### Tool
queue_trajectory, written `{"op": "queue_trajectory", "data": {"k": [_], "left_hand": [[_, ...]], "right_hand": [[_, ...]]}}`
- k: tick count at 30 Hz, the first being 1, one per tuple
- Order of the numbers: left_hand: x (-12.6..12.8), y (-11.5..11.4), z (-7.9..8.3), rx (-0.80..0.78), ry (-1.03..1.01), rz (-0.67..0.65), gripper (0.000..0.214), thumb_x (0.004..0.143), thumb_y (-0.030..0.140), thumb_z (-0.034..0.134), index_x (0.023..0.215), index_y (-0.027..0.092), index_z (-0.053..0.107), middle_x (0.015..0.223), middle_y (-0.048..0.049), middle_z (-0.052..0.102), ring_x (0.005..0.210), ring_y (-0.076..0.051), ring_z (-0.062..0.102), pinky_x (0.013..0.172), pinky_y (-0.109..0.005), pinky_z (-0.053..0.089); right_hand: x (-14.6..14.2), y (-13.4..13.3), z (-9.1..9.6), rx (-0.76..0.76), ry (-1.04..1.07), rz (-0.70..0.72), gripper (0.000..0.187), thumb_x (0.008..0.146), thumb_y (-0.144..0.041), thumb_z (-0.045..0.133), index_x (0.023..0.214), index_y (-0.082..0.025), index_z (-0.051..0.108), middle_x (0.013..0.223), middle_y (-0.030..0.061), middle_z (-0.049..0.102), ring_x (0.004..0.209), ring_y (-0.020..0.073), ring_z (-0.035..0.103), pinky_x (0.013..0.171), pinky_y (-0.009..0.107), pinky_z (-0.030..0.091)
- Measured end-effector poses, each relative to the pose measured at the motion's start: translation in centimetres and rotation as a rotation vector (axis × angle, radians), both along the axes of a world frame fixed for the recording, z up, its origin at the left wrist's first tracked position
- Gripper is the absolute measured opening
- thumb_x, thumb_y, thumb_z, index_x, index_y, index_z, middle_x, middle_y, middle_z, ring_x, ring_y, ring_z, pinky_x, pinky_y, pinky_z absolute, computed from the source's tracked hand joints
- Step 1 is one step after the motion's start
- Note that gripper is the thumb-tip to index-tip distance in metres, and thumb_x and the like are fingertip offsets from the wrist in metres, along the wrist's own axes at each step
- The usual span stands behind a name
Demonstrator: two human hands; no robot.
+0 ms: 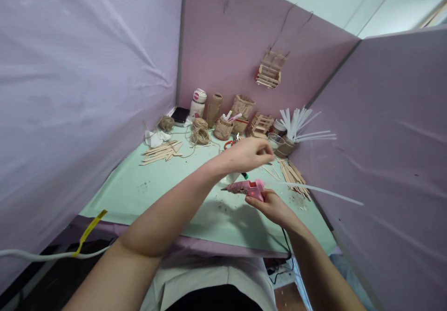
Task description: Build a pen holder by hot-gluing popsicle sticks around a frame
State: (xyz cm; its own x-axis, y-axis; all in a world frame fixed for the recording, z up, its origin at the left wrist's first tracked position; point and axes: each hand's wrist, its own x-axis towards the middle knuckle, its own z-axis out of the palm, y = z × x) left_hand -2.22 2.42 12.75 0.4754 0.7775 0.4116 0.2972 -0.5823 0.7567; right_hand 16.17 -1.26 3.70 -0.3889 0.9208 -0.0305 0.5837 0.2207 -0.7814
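Note:
In the head view my right hand is wrapped round the handle of a pink glue gun, its nozzle pointing left. A long white glue stick runs out to the right behind the gun. My left hand hangs above the gun, its arm stretched across the table. Its fingers are curled in, and what they hold, if anything, cannot be made out. Under the left wrist a clear object is partly hidden. Thin sticks lie just beyond the hand.
Wooden sticks lie in piles at left and right. Twine balls, a white bottle, a pen cup and upright glue sticks stand at the back. A small wooden piece hangs on the wall.

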Motion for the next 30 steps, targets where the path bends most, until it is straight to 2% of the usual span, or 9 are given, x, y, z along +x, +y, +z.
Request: {"op": "queue_trajectory", "data": {"k": [2, 5, 8, 10, 15, 22, 27, 30], "left_hand": [[2.2, 0.7, 1.3, 0.133, 0.274, -0.099, 0.023, 0.075, 0.037, 0.065, 0.081, 0.014, 0.068, 0.078, -0.0045, 0.063, 0.073, -0.017, 0.055, 0.062, -0.028, 0.037], [5.1, 1.2, 2.2, 0.213, 0.564, -0.239, 0.032, 0.070, 0.040, 0.070, 0.083, 0.011, 0.071, 0.076, -0.0090, 0.066, 0.071, -0.021, 0.057, 0.058, -0.029, 0.036], [7.0, 0.8, 2.5, 0.249, 0.760, -0.279, 0.029, 0.071, 0.033, 0.070, 0.084, 0.007, 0.073, 0.073, -0.0125, 0.068, 0.065, -0.022, 0.059, 0.056, -0.030, 0.036], [7.7, 0.4, 2.5, 0.264, 0.813, -0.272, 0.024, 0.073, 0.025, 0.068, 0.087, 0.006, 0.074, 0.073, -0.0138, 0.069, 0.063, -0.021, 0.059, 0.055, -0.030, 0.037], [7.8, 0.2, 2.6, 0.257, 0.756, -0.259, 0.020, 0.078, 0.020, 0.062, 0.086, 0.006, 0.074, 0.078, -0.0155, 0.071, 0.063, -0.020, 0.061, 0.053, -0.028, 0.036], [6.7, 0.1, 2.6, 0.251, 0.678, -0.273, 0.013, 0.076, 0.013, 0.061, 0.076, 0.007, 0.072, 0.085, -0.0135, 0.073, 0.060, -0.014, 0.058, 0.054, -0.026, 0.036], [6.8, 0.3, 2.4, 0.219, 0.634, -0.262, 0.015, 0.076, 0.019, 0.063, 0.070, 0.009, 0.071, 0.078, -0.0133, 0.071, 0.063, -0.016, 0.058, 0.058, -0.028, 0.039], [5.6, 0.7, 2.7, 0.206, 0.432, -0.227, 0.025, 0.082, 0.031, 0.058, 0.079, 0.010, 0.072, 0.080, -0.0113, 0.070, 0.071, -0.018, 0.058, 0.064, -0.029, 0.040]], "right_hand": [[-0.1, 0.1, 0.0, -0.033, -0.066, -0.037, 0.029, 0.074, -0.044, 0.061, 0.065, -0.017, 0.064, 0.051, -0.0023, 0.050, 0.050, 0.0118, 0.042, 0.048, 0.023, 0.031], [-0.1, 0.1, 0.2, -0.071, -0.140, -0.108, 0.028, 0.070, -0.043, 0.062, 0.061, -0.016, 0.060, 0.049, -0.0033, 0.046, 0.047, 0.0094, 0.034, 0.046, 0.023, 0.025], [0.1, 0.0, 0.5, -0.081, -0.199, -0.178, 0.029, 0.066, -0.044, 0.064, 0.061, -0.016, 0.059, 0.049, -0.0036, 0.044, 0.047, 0.0089, 0.032, 0.046, 0.024, 0.023], [0.2, 0.0, 0.7, -0.065, -0.209, -0.203, 0.028, 0.066, -0.044, 0.064, 0.062, -0.016, 0.059, 0.050, -0.0034, 0.045, 0.048, 0.0093, 0.033, 0.046, 0.024, 0.024], [0.9, 0.2, 0.3, -0.017, -0.187, -0.226, 0.032, 0.067, -0.048, 0.062, 0.067, -0.016, 0.062, 0.054, -0.0021, 0.050, 0.051, 0.0113, 0.037, 0.049, 0.025, 0.028], [1.2, 0.4, 0.2, -0.010, -0.185, -0.254, 0.037, 0.067, -0.053, 0.061, 0.069, -0.016, 0.063, 0.056, -0.0011, 0.052, 0.054, 0.0129, 0.041, 0.051, 0.025, 0.030], [0.7, 0.2, 1.1, -0.048, -0.169, -0.257, 0.035, 0.067, -0.052, 0.062, 0.064, -0.017, 0.058, 0.052, -0.0028, 0.047, 0.051, 0.0112, 0.037, 0.049, 0.025, 0.027], [0.8, 0.1, 1.6, -0.061, -0.186, -0.269, 0.039, 0.068, -0.054, 0.061, 0.054, -0.019, 0.049, 0.046, -0.0046, 0.038, 0.047, 0.0099, 0.032, 0.047, 0.025, 0.024]]}}
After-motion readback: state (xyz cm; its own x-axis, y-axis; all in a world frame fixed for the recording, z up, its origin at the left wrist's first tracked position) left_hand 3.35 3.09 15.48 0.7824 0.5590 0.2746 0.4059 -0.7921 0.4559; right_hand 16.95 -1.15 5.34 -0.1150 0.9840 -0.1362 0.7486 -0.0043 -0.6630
